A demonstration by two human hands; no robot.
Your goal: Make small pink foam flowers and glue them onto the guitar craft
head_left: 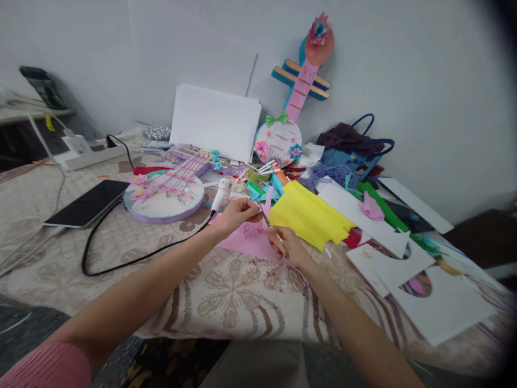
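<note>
My right hand [285, 243] is closed around a pair of scissors [278, 237] with gold-coloured handles, their blades pointing up and away from me. Beside the blades, my left hand [241, 212] pinches a narrow pink paper strip [268, 198] at its fingertips. How much of the strip lies between the fingers is hidden. Under both hands a pink paper sheet [246, 245] lies on the patterned tablecloth, with a small heap of pink scraps [252, 230] on it. A white glue gun [220, 195] with a black cord stands just behind my left wrist.
To the left are a round stringed craft instrument [165, 196], a tablet [89, 202] and a power strip [91, 156]. Yellow paper [309, 213] and white cut-out sheets [440, 302] spread rightward. A decorated craft lute [297, 102] leans against the wall near a blue bag [349, 156].
</note>
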